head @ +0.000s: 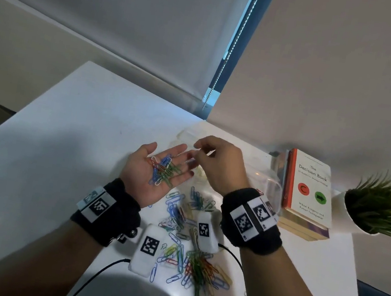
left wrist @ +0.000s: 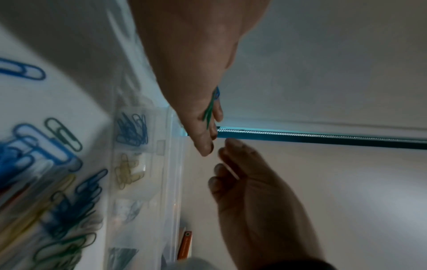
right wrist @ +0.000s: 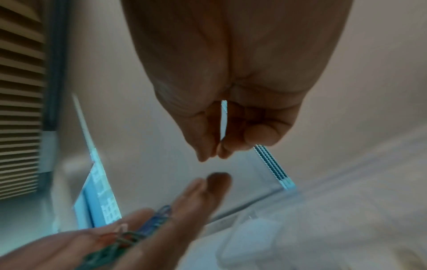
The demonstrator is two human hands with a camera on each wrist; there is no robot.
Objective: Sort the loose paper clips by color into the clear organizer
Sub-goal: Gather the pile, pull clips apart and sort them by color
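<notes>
Your left hand (head: 158,167) lies flat, cupping mixed clips (head: 164,168) just before the organizer (head: 264,181), while your right hand (head: 215,162) pinches shut, contents unclear, so lift one color at a time over its matching compartment.

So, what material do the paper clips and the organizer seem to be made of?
Paper clips: probably wire with a smooth coloured plastic coating, judging by the thin bent loops in blue, green, red and white.
Organizer: likely clear rigid plastic; sorted clips show through its glossy walls.
</notes>
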